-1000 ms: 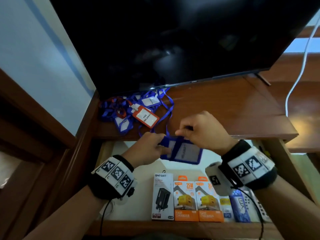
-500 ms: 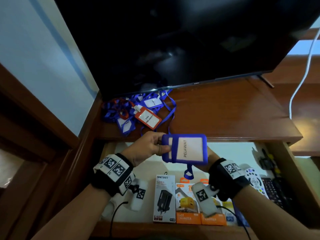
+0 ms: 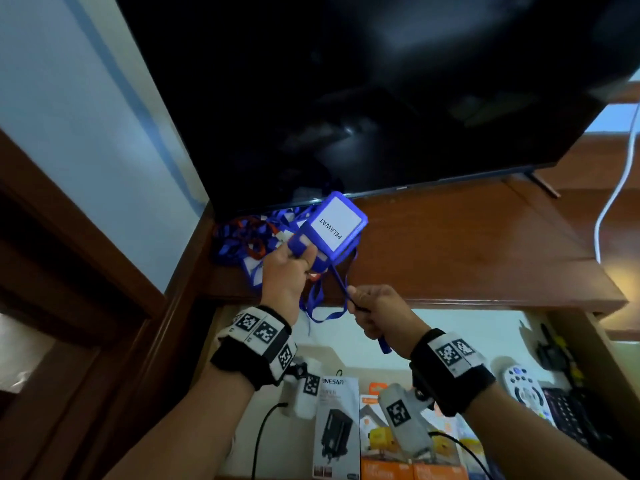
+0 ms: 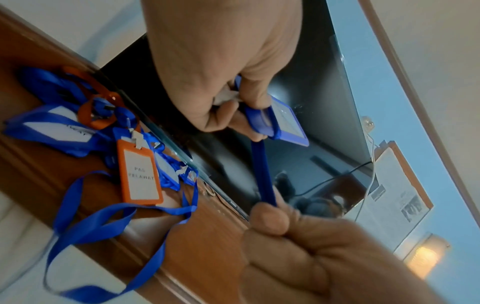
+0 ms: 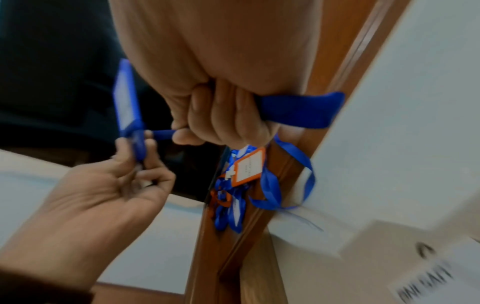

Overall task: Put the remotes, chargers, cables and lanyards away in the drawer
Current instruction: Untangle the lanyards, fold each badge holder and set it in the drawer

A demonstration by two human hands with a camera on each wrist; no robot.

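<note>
My left hand pinches the lower end of a blue badge holder labelled PELAWAT and holds it up in front of the TV's lower edge. Its blue strap runs taut down to my right hand, whose fist grips it above the open drawer. In the right wrist view the strap's end sticks out past the fist. A pile of blue lanyards with an orange badge lies on the shelf top at the left.
The drawer holds charger boxes at the front and remotes at the right. A large black TV stands on the wooden shelf. A white cable hangs at the far right.
The blue badge holder has risen from over the drawer to in front of the TV. My right hand left the badge and now grips the strap lower down, which is taut.
</note>
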